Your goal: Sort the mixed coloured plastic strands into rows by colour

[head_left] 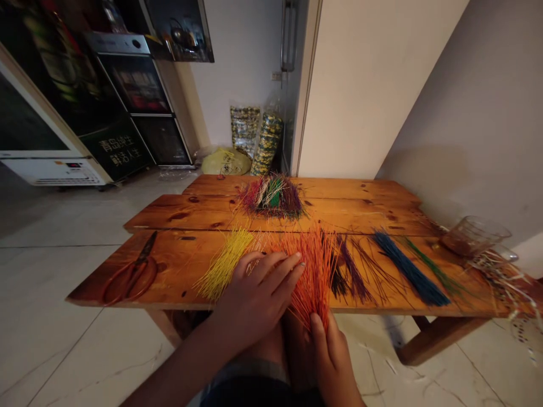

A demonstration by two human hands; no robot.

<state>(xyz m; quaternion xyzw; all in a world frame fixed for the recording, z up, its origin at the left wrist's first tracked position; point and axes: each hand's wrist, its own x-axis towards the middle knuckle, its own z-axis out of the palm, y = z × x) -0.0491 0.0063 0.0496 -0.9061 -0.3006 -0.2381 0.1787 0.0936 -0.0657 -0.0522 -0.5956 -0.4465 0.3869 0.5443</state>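
Note:
My left hand lies across a bundle of orange strands, its fingers curled over them, and my right hand grips the same bundle from below, at the table's front edge. A loose yellow bundle lies just left of my left hand. To the right lie purple strands, a blue bundle and thin green strands. A mixed pile of coloured strands sits farther back on the wooden table. Red-handled scissors lie at the left.
A glass stands at the table's right end, beside a tangle of pale strands hanging over the edge. A wall runs along the right. Display fridges stand at the back left, with filled bags on the tiled floor.

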